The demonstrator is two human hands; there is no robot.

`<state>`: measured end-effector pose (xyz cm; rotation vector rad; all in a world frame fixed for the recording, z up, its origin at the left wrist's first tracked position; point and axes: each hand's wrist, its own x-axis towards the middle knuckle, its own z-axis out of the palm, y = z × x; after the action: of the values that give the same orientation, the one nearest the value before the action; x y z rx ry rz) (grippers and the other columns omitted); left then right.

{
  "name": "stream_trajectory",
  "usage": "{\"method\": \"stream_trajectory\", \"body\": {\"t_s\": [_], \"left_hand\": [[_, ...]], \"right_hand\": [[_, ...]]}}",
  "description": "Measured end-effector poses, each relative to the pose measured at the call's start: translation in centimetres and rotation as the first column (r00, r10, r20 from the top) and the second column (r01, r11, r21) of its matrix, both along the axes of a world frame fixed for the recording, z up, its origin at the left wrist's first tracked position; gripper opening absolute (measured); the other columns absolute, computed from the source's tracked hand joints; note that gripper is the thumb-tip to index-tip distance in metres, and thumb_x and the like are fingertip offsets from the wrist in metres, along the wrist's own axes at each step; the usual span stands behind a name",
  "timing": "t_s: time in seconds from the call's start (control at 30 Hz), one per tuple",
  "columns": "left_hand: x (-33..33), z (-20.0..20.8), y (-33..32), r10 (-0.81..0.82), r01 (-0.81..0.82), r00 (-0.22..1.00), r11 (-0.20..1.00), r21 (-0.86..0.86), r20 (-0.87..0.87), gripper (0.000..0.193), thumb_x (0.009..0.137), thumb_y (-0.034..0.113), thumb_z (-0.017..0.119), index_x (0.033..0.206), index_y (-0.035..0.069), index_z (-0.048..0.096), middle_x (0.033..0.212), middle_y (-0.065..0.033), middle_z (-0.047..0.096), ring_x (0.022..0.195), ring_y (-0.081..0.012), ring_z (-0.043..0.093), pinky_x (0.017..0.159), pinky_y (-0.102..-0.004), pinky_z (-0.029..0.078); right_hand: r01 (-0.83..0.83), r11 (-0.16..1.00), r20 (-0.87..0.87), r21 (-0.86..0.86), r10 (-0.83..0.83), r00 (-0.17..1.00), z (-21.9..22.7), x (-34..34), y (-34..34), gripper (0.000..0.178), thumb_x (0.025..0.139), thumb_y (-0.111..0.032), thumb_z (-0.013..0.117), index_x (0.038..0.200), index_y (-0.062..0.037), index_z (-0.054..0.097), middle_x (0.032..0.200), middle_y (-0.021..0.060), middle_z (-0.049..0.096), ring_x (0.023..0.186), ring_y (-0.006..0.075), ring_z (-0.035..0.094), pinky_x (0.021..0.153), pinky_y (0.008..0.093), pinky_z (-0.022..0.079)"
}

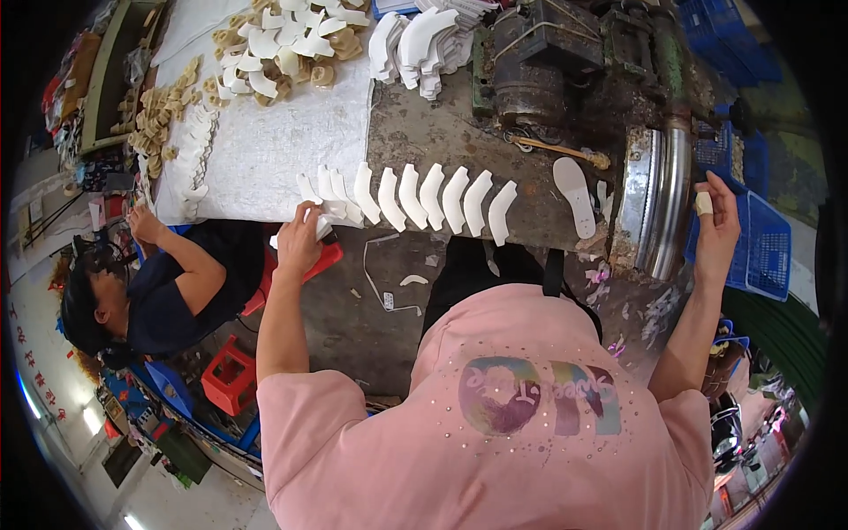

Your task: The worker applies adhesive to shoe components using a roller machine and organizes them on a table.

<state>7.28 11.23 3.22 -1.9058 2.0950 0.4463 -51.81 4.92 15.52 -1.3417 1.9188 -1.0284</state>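
My left hand (302, 240) is at the table's near edge, its fingers closed around white curved pieces (323, 227) that stick out on both sides of it. Just beyond it, several more white pieces stand close together, partly overlapping. From there a row of bent white pieces (432, 196) runs rightward along the table edge, each spaced from its neighbour. My right hand (720, 231) is raised beside the machine's shiny metal roller (668, 203), fingers loosely apart with nothing visible in them. A beige wrap (704, 203) covers one of its digits.
A white insole-shaped piece (575, 196) lies left of the roller. Stacked white pieces (424, 44) and a loose pile (291, 40) sit farther back. Blue crates (764, 247) stand right of the machine. A co-worker (168, 283) sits at the left near a red stool (231, 378).
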Motion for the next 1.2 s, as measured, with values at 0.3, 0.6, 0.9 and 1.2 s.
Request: {"method": "stream_trajectory", "body": {"t_s": [0.3, 0.6, 0.9, 1.2], "left_hand": [[0.4, 0.3, 0.7, 0.044, -0.036, 0.997, 0.993, 0.109, -0.070, 0.054, 0.058, 0.001, 0.068, 0.109, 0.008, 0.054, 0.116, -0.0080, 0.049, 0.083, -0.0344, 0.060, 0.072, -0.0441, 0.049], [-6.3, 8.9, -3.9, 0.408, -0.443, 0.720, 0.893, 0.081, -0.560, 0.046, 0.060, 0.000, 0.065, 0.106, 0.003, 0.057, 0.080, -0.0094, 0.063, 0.078, -0.0157, 0.062, 0.071, -0.0293, 0.050], [-28.1, 14.0, -5.4, 0.333, -0.106, -0.522, 0.888, 0.447, -0.785, 0.066, 0.062, -0.001, 0.070, 0.119, -0.001, 0.037, 0.105, -0.0213, 0.058, 0.093, -0.0254, 0.062, 0.073, -0.0349, 0.057], [-32.7, 14.1, -6.2, 0.278, -0.221, -0.482, 0.879, 0.422, -0.831, 0.056, 0.069, -0.006, 0.064, 0.120, -0.001, 0.040, 0.102, -0.0151, 0.060, 0.088, -0.0207, 0.063, 0.076, -0.0319, 0.054]], "right_hand": [[0.021, 0.998, 0.012, -0.056, -0.020, 1.000, 0.5, 1.6, -0.3, 0.033, 0.088, 0.000, 0.049, 0.121, -0.0028, 0.053, 0.106, 0.0060, 0.059, 0.099, 0.0119, 0.055, 0.088, 0.0239, 0.040], [-0.050, 0.974, 0.070, -0.219, 0.067, 0.995, 4.1, 5.4, 1.3, 0.025, 0.086, 0.005, 0.049, 0.108, -0.0016, 0.057, 0.101, 0.0051, 0.061, 0.092, 0.0106, 0.057, 0.082, 0.0233, 0.044], [-0.399, 0.844, 0.020, -0.358, 0.435, 0.900, 1.7, 16.2, 2.4, 0.017, 0.074, -0.004, 0.065, 0.091, -0.0035, 0.059, 0.095, 0.0106, 0.054, 0.089, 0.0297, 0.047, 0.079, 0.0388, 0.039], [-0.316, 0.907, 0.037, -0.279, 0.339, 0.940, 4.0, 10.0, 1.3, 0.010, 0.076, -0.007, 0.063, 0.080, -0.0056, 0.055, 0.080, 0.0078, 0.057, 0.079, 0.0289, 0.054, 0.077, 0.0385, 0.039]]}}
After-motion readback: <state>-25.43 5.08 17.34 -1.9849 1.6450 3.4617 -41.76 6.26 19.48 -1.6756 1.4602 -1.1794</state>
